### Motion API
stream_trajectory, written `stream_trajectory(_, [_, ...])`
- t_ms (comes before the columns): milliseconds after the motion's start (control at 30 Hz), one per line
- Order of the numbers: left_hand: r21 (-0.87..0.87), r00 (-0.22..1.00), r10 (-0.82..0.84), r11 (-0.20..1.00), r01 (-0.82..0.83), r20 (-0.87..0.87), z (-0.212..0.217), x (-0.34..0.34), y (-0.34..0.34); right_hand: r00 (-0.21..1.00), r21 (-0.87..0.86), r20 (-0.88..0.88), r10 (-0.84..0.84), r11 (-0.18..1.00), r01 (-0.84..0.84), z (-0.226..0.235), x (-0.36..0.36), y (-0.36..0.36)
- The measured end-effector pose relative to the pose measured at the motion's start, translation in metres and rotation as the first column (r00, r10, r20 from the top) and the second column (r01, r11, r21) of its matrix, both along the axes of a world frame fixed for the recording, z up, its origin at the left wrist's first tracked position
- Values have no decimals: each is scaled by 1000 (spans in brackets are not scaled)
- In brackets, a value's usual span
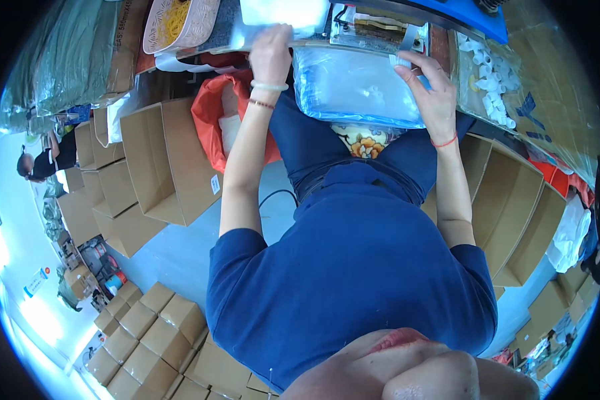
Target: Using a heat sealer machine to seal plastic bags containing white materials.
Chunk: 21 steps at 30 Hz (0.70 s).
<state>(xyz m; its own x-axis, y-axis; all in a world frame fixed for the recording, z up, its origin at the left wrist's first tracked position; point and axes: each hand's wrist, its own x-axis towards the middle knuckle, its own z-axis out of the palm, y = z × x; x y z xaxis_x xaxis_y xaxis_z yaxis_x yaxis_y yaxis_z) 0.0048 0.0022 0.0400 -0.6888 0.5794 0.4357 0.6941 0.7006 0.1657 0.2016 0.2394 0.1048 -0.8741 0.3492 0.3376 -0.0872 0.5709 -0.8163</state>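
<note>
We pinch a clear bag [353, 83] with both hands: left hand [271, 53] grips its top-left corner, right hand [433, 90] clamps its right edge. It lies over our lap, against the bench [440, 41]. Open boxes [160, 160] stand left.

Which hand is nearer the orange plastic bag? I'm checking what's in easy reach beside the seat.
Left. The left hand grips the clear plastic bag's left end, just above the orange plastic bag. The right hand holds the clear bag's far right side.
</note>
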Motion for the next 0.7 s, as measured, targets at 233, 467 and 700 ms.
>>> stream_trajectory(233, [606,871,-234,790,-89,432,8,45,3,946,-172,310,91,984,-38,-19,20,-11])
stream_trajectory(467, [612,589,-424,776,-156,688,55,77,39,987,-3,-157,12,1000,-13,16,-9,-1])
stream_trajectory(700, [527,318,-509,849,35,800,52,77,44,931,304,169,324,881,-362,41,-18,30])
